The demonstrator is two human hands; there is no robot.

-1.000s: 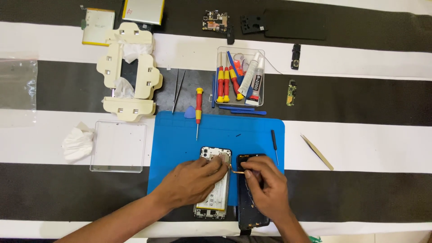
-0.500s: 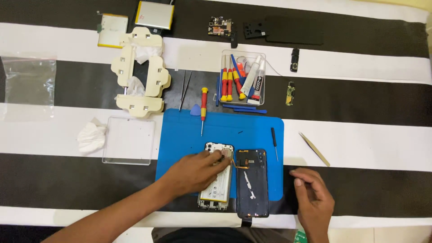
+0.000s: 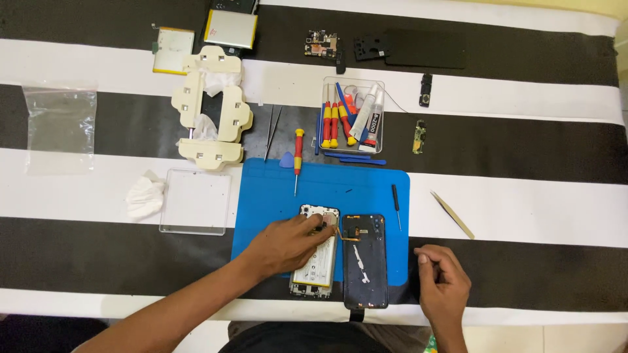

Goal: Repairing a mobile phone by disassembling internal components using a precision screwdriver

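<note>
A: Left hand [image 3: 288, 245] status?

B: Laid flat over the opened phone [image 3: 315, 252], fingers spread and pressed on its upper half. Nothing is gripped. The phone is pinned under the palm, on the blue mat [image 3: 366, 186].

A: Right hand [image 3: 443, 280]?

B: Loosely curled, resting on the table just off the mat's right edge. Whether anything small is pinched between the fingertips cannot be told.

A: What's between the hands?

B: The dark back cover [image 3: 364, 260], lying flat, touching the phone's right side. A thin orange ribbon [image 3: 347, 239] is seen joining the two near the left fingertips.

A: Tools?

B: A red-and-yellow screwdriver [image 3: 297, 157] is placed beyond the left hand, at the mat's far edge. A small black driver [image 3: 396, 204] lies beyond the cover. Tweezers [image 3: 453, 214] are seen just beyond the right hand, off the mat. A clear box of tools [image 3: 353, 117] sits further out.
</note>
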